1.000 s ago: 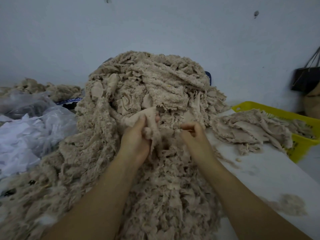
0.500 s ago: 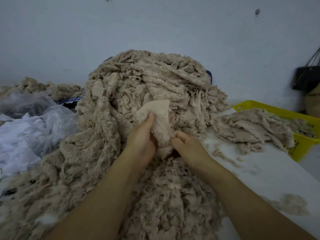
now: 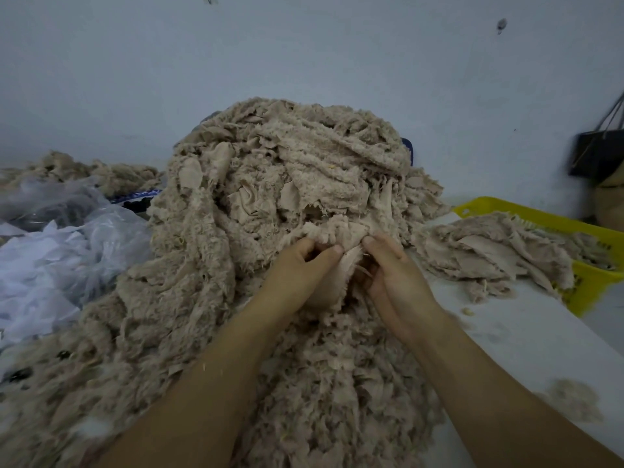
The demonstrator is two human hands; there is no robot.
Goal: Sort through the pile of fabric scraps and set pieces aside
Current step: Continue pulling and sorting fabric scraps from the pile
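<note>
A tall pile of beige fuzzy fabric scraps [image 3: 270, 184] fills the middle of the white table [image 3: 526, 346]. At its front, both hands hold one beige scrap [image 3: 341, 231]. My left hand [image 3: 300, 268] pinches its left side between thumb and fingers. My right hand [image 3: 391, 268] grips its right side, fingers curled into the cloth. The scrap's lower part is hidden between my hands. A smaller heap of set-aside scraps [image 3: 489, 255] lies to the right, spilling over a yellow basket [image 3: 587, 282].
Clear plastic bags with white cloth [image 3: 57, 258] lie at the left. More beige scraps [image 3: 101, 173] sit at the back left. A black bag [image 3: 597, 153] hangs on the wall at the right. A tuft of lint [image 3: 570, 400] lies on the table.
The scrap, held upright by my left hand before, is now lower and spread between both hands. My right hand has closed in from the right and taken hold of it.
</note>
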